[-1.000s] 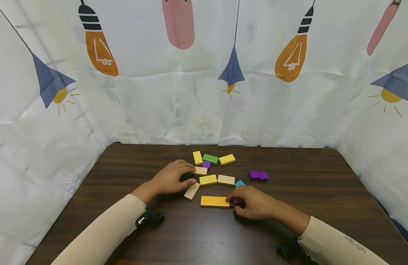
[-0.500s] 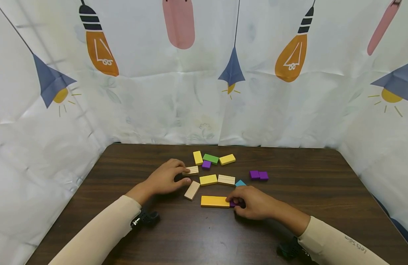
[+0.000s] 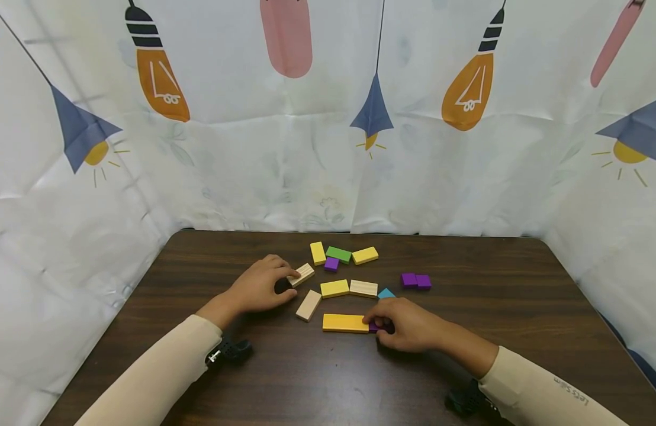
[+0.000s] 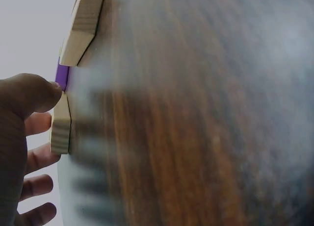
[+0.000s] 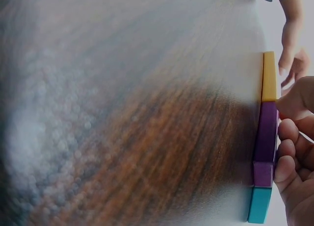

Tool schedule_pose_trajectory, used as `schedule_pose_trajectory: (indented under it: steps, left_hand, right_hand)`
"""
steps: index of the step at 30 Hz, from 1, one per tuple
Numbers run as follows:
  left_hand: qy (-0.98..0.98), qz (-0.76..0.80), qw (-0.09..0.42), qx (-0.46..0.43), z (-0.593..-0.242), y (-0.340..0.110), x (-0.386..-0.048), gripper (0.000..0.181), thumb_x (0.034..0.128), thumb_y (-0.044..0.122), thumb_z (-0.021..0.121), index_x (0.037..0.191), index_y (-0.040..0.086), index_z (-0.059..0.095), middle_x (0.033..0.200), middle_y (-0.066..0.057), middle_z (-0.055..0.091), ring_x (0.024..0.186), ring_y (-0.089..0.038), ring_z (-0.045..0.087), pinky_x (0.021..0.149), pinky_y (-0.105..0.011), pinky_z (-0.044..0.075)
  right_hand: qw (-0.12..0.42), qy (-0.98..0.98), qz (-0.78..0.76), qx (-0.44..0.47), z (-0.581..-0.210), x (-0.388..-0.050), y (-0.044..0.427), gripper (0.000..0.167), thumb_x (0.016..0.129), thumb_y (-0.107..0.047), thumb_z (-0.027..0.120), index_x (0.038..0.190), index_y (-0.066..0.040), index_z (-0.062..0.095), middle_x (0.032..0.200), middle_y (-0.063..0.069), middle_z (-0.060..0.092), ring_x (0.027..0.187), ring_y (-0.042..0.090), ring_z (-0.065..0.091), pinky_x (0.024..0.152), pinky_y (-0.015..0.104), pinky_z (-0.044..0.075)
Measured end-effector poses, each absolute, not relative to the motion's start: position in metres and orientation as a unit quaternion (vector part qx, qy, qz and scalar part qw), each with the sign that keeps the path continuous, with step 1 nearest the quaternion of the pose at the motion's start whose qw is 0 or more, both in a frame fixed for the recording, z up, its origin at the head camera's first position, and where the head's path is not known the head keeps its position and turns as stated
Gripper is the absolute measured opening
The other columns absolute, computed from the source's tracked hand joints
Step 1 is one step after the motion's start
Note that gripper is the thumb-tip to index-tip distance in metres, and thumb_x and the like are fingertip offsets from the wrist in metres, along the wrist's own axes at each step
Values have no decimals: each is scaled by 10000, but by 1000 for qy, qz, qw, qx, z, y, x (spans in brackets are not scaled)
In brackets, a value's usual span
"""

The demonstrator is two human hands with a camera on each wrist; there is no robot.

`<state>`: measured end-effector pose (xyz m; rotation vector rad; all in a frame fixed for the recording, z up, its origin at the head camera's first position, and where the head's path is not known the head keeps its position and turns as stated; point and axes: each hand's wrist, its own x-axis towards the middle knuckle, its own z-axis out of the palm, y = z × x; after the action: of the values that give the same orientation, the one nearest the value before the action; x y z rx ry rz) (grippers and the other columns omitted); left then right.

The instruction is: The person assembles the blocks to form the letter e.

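Wooden block [image 3: 304,273], pale and unpainted, lies flat and slantwise on the brown table [image 3: 477,331], its far end pointing to two o'clock; grain lines streak its top. It sits between ten and eleven o'clock from the long yellow block [image 3: 345,323], with a second pale block [image 3: 309,306] near it at six and a small purple block [image 3: 331,264] near it towards half past two. At half past eight is the left hand [image 3: 260,285], fingers loosely spread, one fingertip touching the wood, thumb apart. The right hand [image 3: 410,325] curls its fingers over a dark purple block [image 5: 266,133], which meets the yellow one's three-o'clock end; whether they pinch it I cannot quite tell.
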<state>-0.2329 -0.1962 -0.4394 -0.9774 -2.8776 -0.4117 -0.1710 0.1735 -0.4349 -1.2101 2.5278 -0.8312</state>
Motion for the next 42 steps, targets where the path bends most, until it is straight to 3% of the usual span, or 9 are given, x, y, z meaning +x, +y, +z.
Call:
schedule_pose_trajectory:
  steps: [7,14,22,27,42]
  left_hand:
    - [-939,-133,35,-316,-441,-199,-235,396,913,366,759,1265,192,714,1173,-8,648,1193,-276,547,1015,-552,432]
    - [-937,-149,27,-316,-440,-198,-240,501,908,303,750,1371,145,643,1401,-72,573,1340,-318,481,1074,-584,393]
    - [-935,-158,-10,-318,-443,-196,-251,588,919,290,731,1463,152,558,1534,-19,493,1419,-308,405,1103,-602,357]
    - [-934,-163,-24,-318,-442,-194,-253,572,920,274,716,1455,137,567,1512,-36,515,1415,-326,405,1098,-610,356]
    - [-927,-188,30,-324,-445,-205,-246,507,875,354,804,1300,109,678,1307,-21,647,1275,-275,529,1048,-520,435]
  right_hand:
    - [116,858,-286,-410,-435,-172,174,290,911,-71,665,1187,-137,723,965,-49,626,844,46,526,754,256,494]
    - [112,857,-289,-411,-436,-172,175,279,912,-76,678,1180,-142,726,952,-81,610,844,43,530,749,254,497]
    - [104,857,-289,-415,-437,-172,175,273,911,-66,687,1171,-140,727,957,-90,613,846,39,535,748,252,499]
    - [100,856,-288,-417,-437,-172,174,275,908,-65,689,1171,-134,728,953,-86,613,839,42,537,745,246,499]
    - [103,858,-284,-415,-436,-171,174,272,909,-70,692,1172,-128,726,963,-77,621,850,40,534,758,248,500]
